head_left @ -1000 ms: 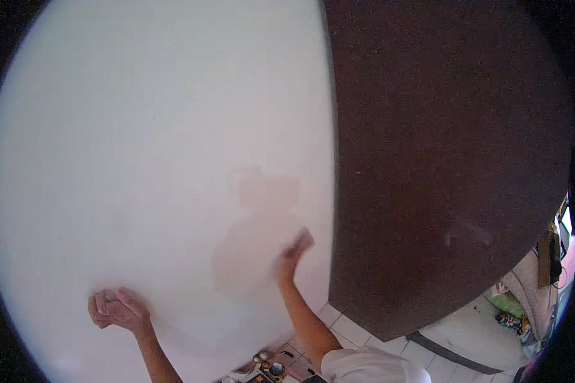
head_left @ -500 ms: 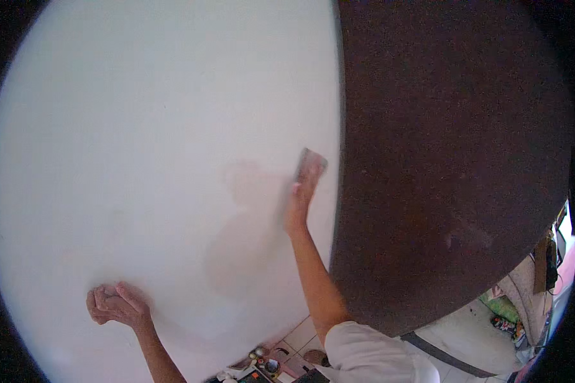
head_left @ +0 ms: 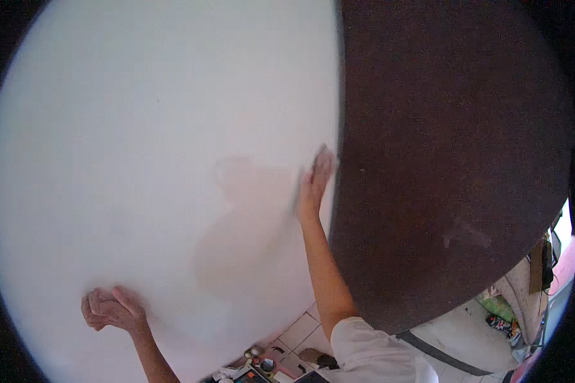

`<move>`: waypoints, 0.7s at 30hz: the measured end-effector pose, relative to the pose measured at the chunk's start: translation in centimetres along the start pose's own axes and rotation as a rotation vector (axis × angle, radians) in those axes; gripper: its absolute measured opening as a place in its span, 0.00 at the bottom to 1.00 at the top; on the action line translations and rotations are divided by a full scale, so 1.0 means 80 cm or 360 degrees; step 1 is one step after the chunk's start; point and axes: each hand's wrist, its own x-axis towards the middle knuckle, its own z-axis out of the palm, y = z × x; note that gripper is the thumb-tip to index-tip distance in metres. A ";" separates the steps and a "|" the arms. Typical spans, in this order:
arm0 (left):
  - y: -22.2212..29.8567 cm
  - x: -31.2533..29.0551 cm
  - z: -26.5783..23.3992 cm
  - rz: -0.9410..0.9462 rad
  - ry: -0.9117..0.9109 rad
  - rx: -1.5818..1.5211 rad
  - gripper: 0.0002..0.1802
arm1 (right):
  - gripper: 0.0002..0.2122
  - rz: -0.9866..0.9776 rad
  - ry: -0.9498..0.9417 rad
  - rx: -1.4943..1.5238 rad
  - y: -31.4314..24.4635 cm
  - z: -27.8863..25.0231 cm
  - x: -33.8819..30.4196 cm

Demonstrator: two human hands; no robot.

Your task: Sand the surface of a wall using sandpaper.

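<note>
My right hand (head_left: pixel 314 185) reaches up against a white wall (head_left: pixel 140 127), close to its right edge. Under its fingers is a flat grey rectangular pad or sheet (head_left: pixel 324 150), mostly covered by the hand and blurred, so its exact kind does not show. My left hand (head_left: pixel 108 309) is lower, at the left, near or against the same wall. Its fingers are curled in and the thumb stands up beside them; whatever it may hold is hidden.
A dark brown panel (head_left: pixel 447 147) borders the wall on the right. Below, a tiled floor (head_left: pixel 298 333) shows beside a cluster of small items (head_left: pixel 265 365). Cloth and assorted belongings (head_left: pixel 514 300) lie at the lower right.
My right hand has shifted right and slightly up with the grey pad, nearer the dark panel's edge. My left hand has moved slightly left and down, its fingers still curled.
</note>
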 end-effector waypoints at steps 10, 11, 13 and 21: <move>0.009 -0.017 0.018 -0.0094 -0.0033 -0.0051 0.20 | 0.30 0.1278 0.0446 0.1111 0.242 0.050 -0.194; 0.001 -0.014 0.009 -0.0044 -0.0030 0.0009 0.20 | 0.30 0.1539 0.0429 0.1025 0.200 0.068 -0.209; -0.004 -0.013 0.000 -0.0012 -0.0015 0.0059 0.20 | 0.28 0.2008 0.0436 0.0774 0.133 0.067 -0.214; 0.003 -0.020 -0.009 -0.0095 -0.0133 -0.0046 0.20 | 0.23 -0.0538 0.0516 0.0033 -0.253 -0.005 0.094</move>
